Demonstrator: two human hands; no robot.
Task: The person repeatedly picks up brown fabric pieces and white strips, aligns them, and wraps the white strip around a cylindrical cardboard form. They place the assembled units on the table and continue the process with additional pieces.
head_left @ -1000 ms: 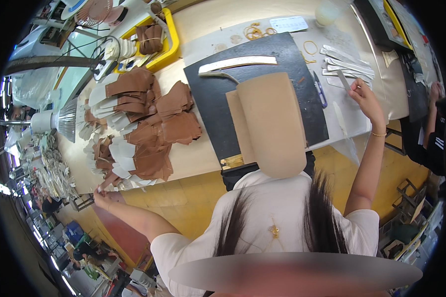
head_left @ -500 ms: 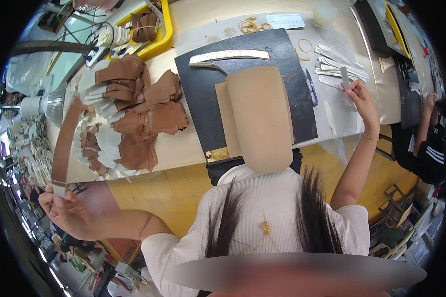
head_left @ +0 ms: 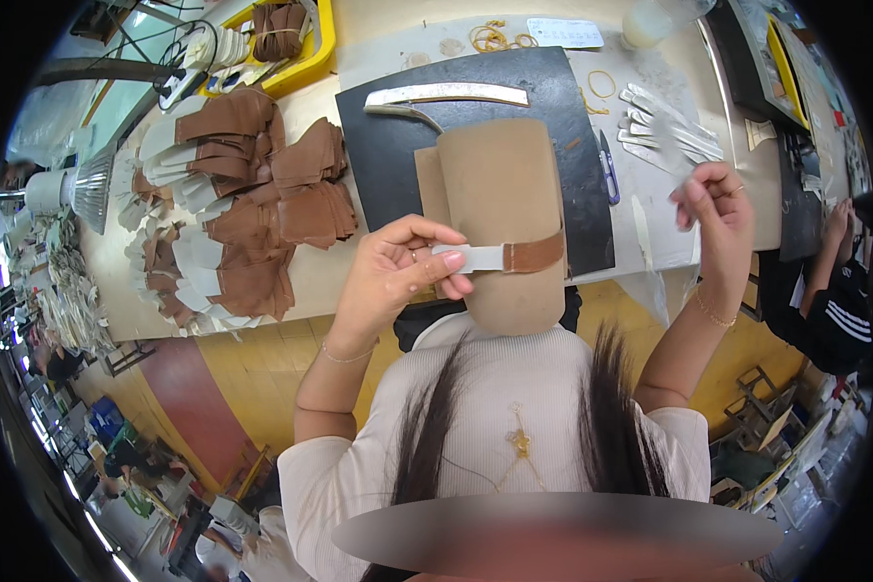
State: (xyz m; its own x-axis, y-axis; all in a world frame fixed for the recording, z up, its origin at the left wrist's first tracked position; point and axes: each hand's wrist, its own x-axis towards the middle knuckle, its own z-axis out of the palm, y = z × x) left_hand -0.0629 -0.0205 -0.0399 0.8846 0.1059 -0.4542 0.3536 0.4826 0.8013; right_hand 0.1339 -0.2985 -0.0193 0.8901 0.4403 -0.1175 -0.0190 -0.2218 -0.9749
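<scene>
brown strip (head_left: 534, 254) pinched by left hand (head_left: 394, 269), presumably backed by tan curved form (head_left: 500, 184) right of that hand; blurred flat tool (head_left: 671, 144) held in right hand (head_left: 719, 206).

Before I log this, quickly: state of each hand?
Left hand: closed, holding a brown strip by its white end.
Right hand: closed, holding a blurred grey strip.

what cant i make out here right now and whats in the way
All in the head view:
- Pale piece at the right hand: blurred, exact outline unclear
- Brown strip's white end: partly covered by the left hand
- Mat's middle: under the tan form
- Yellow tray: cut off by the top edge
- Card's print: too small
</scene>
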